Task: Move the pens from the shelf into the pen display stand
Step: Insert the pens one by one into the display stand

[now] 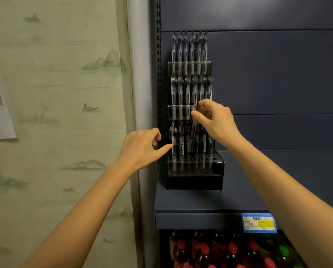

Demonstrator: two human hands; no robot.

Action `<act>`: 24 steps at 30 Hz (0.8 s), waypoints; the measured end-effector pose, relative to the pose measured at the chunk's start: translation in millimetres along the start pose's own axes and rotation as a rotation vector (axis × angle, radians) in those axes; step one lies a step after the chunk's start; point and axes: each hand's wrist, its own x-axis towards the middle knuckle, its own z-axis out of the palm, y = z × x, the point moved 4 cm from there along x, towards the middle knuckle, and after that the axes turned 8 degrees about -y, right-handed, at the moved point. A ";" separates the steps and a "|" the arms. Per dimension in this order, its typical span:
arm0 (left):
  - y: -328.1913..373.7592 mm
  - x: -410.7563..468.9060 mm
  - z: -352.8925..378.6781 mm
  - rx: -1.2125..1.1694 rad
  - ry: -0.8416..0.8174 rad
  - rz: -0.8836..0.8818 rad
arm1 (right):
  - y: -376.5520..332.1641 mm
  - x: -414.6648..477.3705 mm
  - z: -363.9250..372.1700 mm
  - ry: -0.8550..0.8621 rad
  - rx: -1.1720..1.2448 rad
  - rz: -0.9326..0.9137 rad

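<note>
In the head view, the slim pen of clear and dark plastic (193, 124) is, I judge, light and stiff but smooth and a little slippery, so take it near the upper end, where your right hand (215, 118) now pinches it between thumb and forefinger. It hangs tilted below that hand, with its lower end among the upright pens in the lowest row of the black tiered pen display stand (194, 182). Your left hand (142, 146) holds nothing; its fingers are loosely curled and one stretched fingertip touches the leftmost pen (173, 138) of this row.
</note>
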 end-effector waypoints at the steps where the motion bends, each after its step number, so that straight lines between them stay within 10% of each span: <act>1: -0.6 -0.4 0.4 0.014 -0.004 0.002 | 2.0 -0.3 1.7 -0.007 -0.001 0.007; 24: 1.2 -7.0 3.7 0.075 -0.022 0.034 | 27.8 -36.4 15.6 -0.022 -0.295 0.057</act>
